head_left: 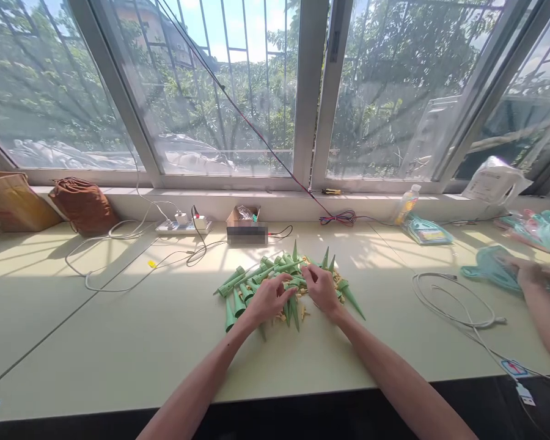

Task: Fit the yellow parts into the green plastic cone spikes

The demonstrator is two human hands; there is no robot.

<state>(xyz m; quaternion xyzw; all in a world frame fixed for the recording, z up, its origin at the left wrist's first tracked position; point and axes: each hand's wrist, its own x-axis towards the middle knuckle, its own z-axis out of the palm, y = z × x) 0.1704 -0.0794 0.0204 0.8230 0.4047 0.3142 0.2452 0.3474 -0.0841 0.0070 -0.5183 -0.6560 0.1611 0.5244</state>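
A heap of hollow green plastic cones lies on the table, with small beige plastic pieces among and under them. My left hand rests over the middle of the heap, its fingers bent and its thumb apart from them. My right hand is at the heap's right part, thumb and fingertips pinched together close to the end of a long green cone. Whatever sits in that pinch is too small to make out. Some pointed cones stick out beyond my right hand.
At right, another person's hand touches a pale green plastic bag. White cable coils nearby. Behind the heap stand a small open box, a power strip and a bottle. A brown bag sits back left.
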